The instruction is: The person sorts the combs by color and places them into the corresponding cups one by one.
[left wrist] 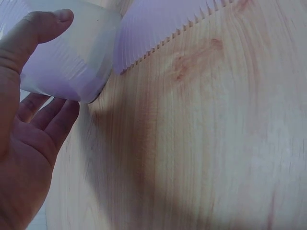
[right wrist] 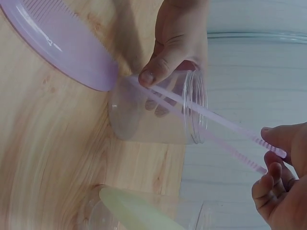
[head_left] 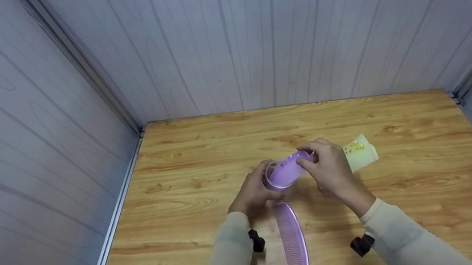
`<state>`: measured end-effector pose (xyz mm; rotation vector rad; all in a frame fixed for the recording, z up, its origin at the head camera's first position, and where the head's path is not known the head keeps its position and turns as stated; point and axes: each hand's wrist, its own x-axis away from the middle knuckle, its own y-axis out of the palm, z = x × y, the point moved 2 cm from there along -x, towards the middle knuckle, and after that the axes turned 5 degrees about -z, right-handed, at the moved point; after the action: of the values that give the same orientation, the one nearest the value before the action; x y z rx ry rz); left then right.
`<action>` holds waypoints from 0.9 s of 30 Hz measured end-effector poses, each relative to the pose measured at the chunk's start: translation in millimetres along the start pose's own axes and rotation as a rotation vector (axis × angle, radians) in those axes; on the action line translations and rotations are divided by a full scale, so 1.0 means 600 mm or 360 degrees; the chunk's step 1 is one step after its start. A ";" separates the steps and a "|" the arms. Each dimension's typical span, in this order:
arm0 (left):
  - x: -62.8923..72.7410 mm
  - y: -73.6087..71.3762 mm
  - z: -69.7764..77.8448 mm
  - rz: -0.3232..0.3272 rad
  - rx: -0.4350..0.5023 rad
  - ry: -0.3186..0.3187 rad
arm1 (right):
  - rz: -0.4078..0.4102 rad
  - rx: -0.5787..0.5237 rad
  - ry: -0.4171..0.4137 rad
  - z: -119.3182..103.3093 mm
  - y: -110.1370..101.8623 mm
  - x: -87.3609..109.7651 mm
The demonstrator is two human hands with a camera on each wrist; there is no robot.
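My left hand [head_left: 255, 187] grips a clear plastic jar [right wrist: 144, 112] with a threaded rim, thumb on one side and fingers on the other. Translucent purple plastic [head_left: 286, 170] slants out of the jar's mouth; its lower part shows through the wall. Edge-on in the right wrist view, it appears as two thin purple strips [right wrist: 216, 120] with ridged ends; its exact kind is unclear. My right hand [head_left: 329, 167] pinches those upper ends between thumb and fingers. A purple comb [head_left: 293, 244] lies on the table just in front of the jar.
Right of my right hand, partly hidden by it, is a pale yellow piece [head_left: 359, 154] with small yellow figures, inside a second clear container [right wrist: 187, 211]. The wooden table [head_left: 169, 172] meets pale panel walls [head_left: 208, 55] at the back and sides.
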<state>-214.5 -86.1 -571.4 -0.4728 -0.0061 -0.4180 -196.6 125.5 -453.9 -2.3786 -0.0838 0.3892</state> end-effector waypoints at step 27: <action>0.002 0.000 -0.005 -0.0012 0.0060 -0.0028 | -0.0118 -0.0084 -0.0011 0.021 -0.008 0.017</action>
<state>-213.8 -87.7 -574.1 -0.4394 -0.0326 -0.4206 -190.5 139.2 -462.0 -2.4183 -0.1870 0.3636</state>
